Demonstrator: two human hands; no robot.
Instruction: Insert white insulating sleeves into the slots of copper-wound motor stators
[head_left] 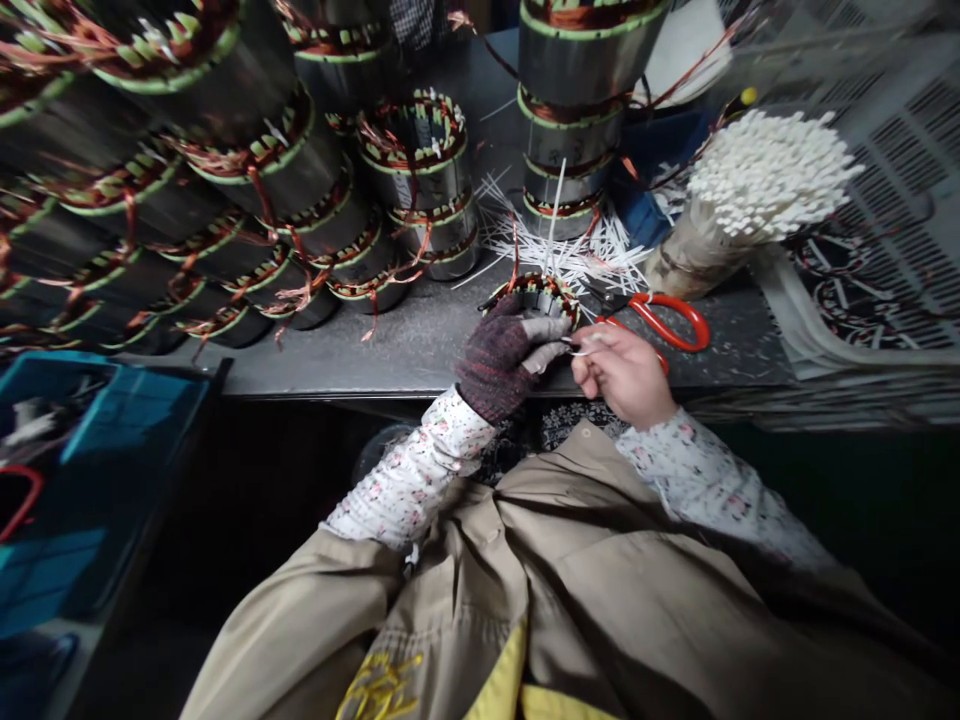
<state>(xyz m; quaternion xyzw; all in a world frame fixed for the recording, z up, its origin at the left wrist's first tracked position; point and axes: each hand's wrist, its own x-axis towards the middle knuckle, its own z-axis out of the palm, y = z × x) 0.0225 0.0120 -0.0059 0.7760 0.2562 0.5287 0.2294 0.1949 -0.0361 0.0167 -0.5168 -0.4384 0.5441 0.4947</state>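
The stator (534, 298) stands axis-up; my gloved left hand (499, 358) grips it, my bare right hand (622, 375) pinches a thin white strip (586, 347)

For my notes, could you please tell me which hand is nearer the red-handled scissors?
Right: the right hand lies beside the red-handled scissors; the gloved left hand is farther off, at the wound stator.

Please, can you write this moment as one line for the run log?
left hand: gloved, holds electric motor stator | right hand: bare, pinches white strip | nearby: red-handled scissors, loose white strips
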